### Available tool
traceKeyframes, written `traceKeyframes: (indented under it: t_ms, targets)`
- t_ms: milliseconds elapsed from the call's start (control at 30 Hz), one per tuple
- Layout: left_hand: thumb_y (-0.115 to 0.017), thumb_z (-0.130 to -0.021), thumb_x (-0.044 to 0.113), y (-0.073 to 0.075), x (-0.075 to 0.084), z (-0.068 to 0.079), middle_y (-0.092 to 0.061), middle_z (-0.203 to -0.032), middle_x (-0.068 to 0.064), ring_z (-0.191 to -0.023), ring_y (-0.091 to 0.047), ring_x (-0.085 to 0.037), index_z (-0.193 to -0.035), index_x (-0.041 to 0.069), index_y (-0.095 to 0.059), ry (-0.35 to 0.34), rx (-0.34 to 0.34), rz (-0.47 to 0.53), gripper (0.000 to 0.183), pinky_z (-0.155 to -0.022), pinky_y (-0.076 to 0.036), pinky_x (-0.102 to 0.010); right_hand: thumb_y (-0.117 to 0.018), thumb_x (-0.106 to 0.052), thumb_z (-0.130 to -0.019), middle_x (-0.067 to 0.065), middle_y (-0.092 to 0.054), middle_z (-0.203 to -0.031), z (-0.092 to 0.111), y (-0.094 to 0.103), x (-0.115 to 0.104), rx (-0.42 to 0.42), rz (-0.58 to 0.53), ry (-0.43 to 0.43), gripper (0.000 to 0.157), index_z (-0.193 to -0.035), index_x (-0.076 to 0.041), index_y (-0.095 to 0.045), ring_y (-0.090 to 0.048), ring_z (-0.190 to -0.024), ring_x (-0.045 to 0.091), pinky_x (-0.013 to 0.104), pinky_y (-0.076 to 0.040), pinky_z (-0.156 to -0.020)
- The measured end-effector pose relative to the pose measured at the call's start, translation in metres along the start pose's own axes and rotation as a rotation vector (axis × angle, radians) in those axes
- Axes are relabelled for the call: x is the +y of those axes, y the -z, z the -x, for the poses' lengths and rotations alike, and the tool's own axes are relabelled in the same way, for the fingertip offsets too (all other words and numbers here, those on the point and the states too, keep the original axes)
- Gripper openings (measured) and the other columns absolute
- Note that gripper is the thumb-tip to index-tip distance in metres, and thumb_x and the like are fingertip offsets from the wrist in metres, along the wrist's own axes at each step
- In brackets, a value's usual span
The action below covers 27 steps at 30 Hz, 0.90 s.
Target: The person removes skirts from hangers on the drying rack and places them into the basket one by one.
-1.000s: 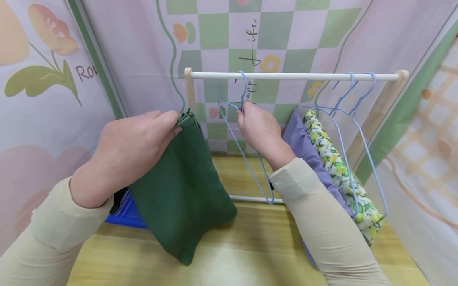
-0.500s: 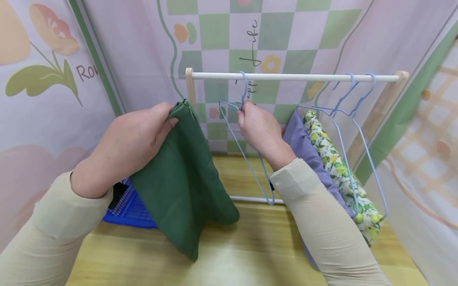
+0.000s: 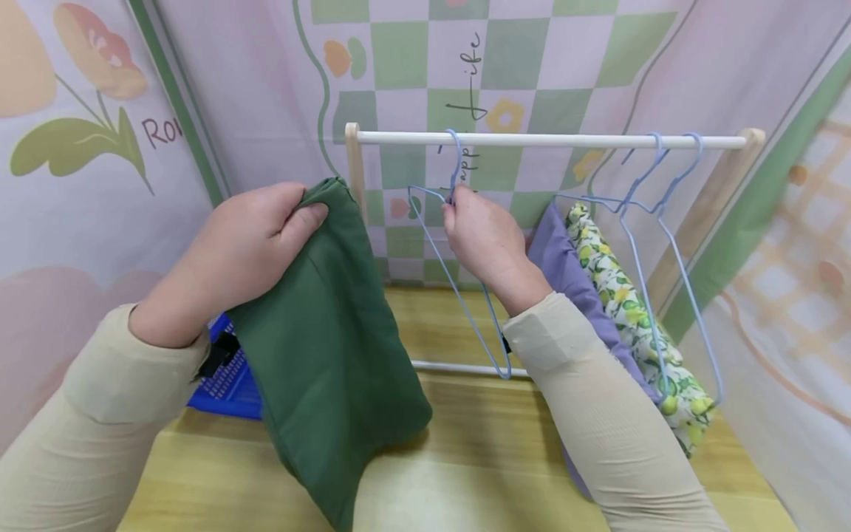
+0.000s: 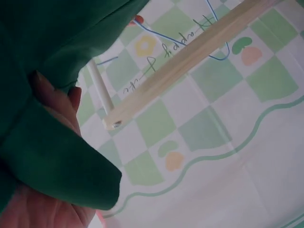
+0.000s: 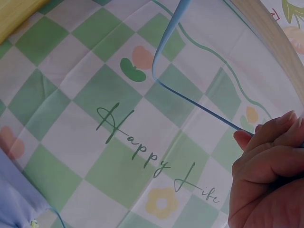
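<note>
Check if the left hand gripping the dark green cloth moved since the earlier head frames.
Yes: in the head view, the left hand has shifted slightly up and leftward, away from the rack's pale wooden left post.

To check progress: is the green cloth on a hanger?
No, the left hand holds the green cloth apart from the hanger in the right hand.
</note>
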<state>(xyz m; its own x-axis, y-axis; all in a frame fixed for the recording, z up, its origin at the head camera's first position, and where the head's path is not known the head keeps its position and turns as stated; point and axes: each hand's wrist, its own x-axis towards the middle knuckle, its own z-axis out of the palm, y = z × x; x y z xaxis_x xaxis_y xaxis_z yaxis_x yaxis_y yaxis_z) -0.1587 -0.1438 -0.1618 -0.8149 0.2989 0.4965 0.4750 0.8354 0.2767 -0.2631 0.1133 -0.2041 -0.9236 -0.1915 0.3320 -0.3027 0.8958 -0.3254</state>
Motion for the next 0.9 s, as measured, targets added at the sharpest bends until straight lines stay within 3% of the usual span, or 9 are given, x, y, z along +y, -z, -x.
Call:
traceKeyframes:
  t_ms: [400, 600, 767, 900]
  targets:
    - [-0.040, -0.101, 0.044, 0.003, -0.017, -0.007, -0.039, -0.062, -0.007, -0.051, -0.046, -0.027, -0.076, 0.007, -0.040, 0.225, 0.073, 0.304, 0.046, -0.047, -0.039, -0.036, -0.037, -0.033, -0.103, 0.006, -0.059, -0.084, 0.000, 0.000, 0.002, 0.026, -0.002, 0.017, 0.026, -0.103, -0.013, -0.053, -0.057, -0.076, 0.029, 0.046, -0.046, -0.067]
    - [-0.045, -0.101, 0.041, -0.004, -0.017, -0.013, -0.042, -0.059, 0.000, -0.045, -0.050, -0.019, -0.084, 0.003, -0.045, 0.300, 0.108, 0.651, 0.041, -0.041, -0.043, -0.034, -0.037, -0.033, -0.103, 0.007, -0.059, -0.086, 0.001, 0.000, 0.003, 0.032, 0.000, 0.018, 0.026, -0.103, -0.013, -0.053, -0.058, -0.078, 0.029, 0.048, -0.046, -0.069]
    - [-0.050, -0.101, 0.033, -0.010, -0.021, -0.017, -0.047, -0.060, -0.001, -0.047, -0.054, -0.016, -0.091, 0.000, -0.048, 0.299, 0.157, 0.996, 0.034, -0.042, -0.046, -0.030, -0.037, -0.033, -0.103, 0.006, -0.059, -0.086, 0.002, 0.001, 0.004, 0.031, 0.002, 0.019, 0.026, -0.104, -0.013, -0.054, -0.057, -0.077, 0.028, 0.047, -0.046, -0.069]
    - [-0.053, -0.100, 0.032, -0.016, -0.027, -0.018, -0.053, -0.066, -0.002, -0.055, -0.059, -0.015, -0.098, 0.000, -0.052, 0.310, 0.193, 1.108, 0.032, -0.048, -0.050, -0.028, -0.037, -0.033, -0.103, 0.006, -0.059, -0.085, 0.003, 0.001, 0.004, 0.032, 0.001, 0.017, 0.027, -0.104, -0.013, -0.054, -0.057, -0.076, 0.028, 0.046, -0.046, -0.068]
